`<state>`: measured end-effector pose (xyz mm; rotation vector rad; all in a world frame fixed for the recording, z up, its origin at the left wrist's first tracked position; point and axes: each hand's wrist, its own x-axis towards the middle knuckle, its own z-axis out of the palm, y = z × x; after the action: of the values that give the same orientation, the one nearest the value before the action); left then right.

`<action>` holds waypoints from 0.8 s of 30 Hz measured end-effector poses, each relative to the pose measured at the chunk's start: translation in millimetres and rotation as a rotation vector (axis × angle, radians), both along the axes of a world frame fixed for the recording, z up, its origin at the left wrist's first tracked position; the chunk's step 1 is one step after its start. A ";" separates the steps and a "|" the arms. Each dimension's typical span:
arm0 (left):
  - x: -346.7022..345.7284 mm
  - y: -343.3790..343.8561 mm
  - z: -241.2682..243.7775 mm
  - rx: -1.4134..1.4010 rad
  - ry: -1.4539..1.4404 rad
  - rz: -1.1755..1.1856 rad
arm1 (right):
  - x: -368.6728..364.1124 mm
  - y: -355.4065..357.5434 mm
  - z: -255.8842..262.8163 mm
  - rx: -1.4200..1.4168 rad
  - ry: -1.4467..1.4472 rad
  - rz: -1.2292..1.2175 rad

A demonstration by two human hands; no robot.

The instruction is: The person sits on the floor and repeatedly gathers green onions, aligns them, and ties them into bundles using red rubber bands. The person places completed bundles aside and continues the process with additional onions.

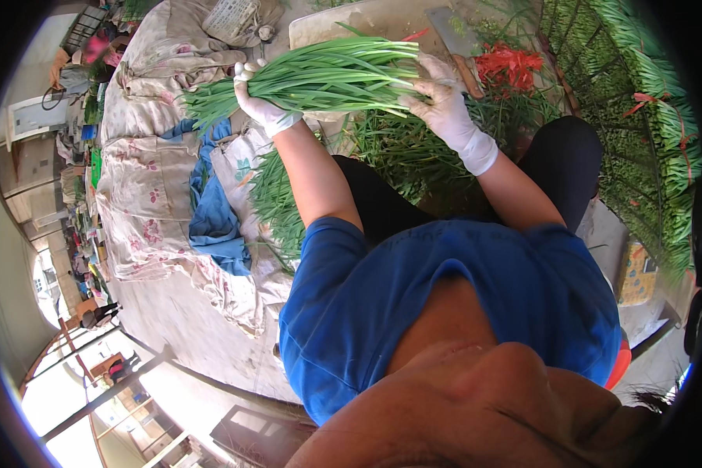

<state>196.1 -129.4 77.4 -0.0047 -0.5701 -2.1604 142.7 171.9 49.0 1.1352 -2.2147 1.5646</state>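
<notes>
A bundle of long flat green leaves, like Chinese chives [333, 76], lies level across both hands above a cutting board [357, 20]. My left hand [263, 105], in a white glove, is wrapped around the leafy part. At the pale stem ends is my right hand [441, 105], also gloved and soiled at the fingertips, with thumb and fingers touching the stems. Just beyond it rest a cleaver [459, 47] with a wooden handle and a heap of red plastic ties [509, 67]. Loose green leaves [409, 152] are piled below the hands.
Stacked green bundles with red ties [667, 117] stand at the right by a dark wire rack. Floral cloth [146, 205] and a blue cloth [219, 234] cover things at the left. More greens [278, 199] lie beside my left leg. People are in the far background.
</notes>
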 end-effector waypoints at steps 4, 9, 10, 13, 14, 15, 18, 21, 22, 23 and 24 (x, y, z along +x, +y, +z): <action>-6.1 9.4 4.7 0.018 -0.025 0.044 | 7.8 -30.7 -14.7 -0.127 -0.118 -0.056; -6.2 8.7 7.4 -0.005 0.027 0.054 | 8.3 -22.5 -19.7 -0.213 -0.092 0.016; -6.7 12.4 10.2 -0.007 0.029 0.065 | 8.4 -16.5 -21.1 -0.216 -0.214 0.096; -2.8 13.6 15.7 0.032 -0.001 0.137 | 6.4 13.1 -3.1 -0.229 -0.169 0.258; -1.1 1.1 7.2 -0.056 0.061 0.131 | 9.2 26.6 1.4 -0.227 -0.308 0.321; 1.8 -2.4 6.5 -0.035 0.079 0.137 | 7.6 43.6 2.2 -0.119 -0.257 0.316; 14.8 -15.5 9.2 0.030 0.089 0.150 | -12.7 99.6 -39.0 0.519 -0.318 0.388; 15.5 -23.5 5.0 0.140 0.086 0.047 | -20.1 112.5 -46.4 0.594 -0.325 0.158; 15.4 -22.7 3.4 0.086 0.082 0.051 | -23.3 98.6 -30.6 0.348 -0.393 0.205; 13.2 -23.5 -1.6 0.049 0.079 0.063 | -23.1 78.0 -7.4 0.100 -0.451 0.247; 10.4 -9.9 5.9 0.055 0.052 0.080 | -21.7 58.7 4.0 0.015 -0.427 0.207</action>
<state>206.5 -139.4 83.3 -0.0080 -0.4736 -2.0914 121.0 230.7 53.1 1.1533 -2.4295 2.0433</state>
